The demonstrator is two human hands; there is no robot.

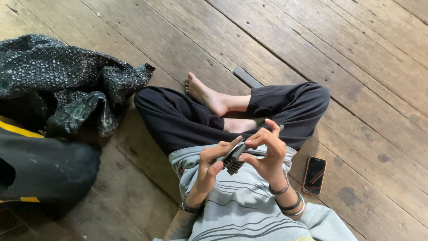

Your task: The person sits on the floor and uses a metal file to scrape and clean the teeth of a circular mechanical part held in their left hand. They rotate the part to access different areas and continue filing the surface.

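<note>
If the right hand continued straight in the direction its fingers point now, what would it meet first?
The right hand points toward the left hand, so it would probably meet the small dark comb-like object held between them first; depth is unclear.

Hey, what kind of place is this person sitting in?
Probably a simple home or workshop room: a bare, worn wooden plank floor, the person cross-legged on it, black bubble wrap heaped nearby, a phone lying beside them.

Floor [347, 53]: far edge + far-right corner open, bare planks. Left edge blocked by bubble wrap [67, 71] w/ dark bag [44, 165] just below. Phone [314, 175] sits nr right elbow; metal strip [248, 77] beyond crossed legs [178, 120].
</note>
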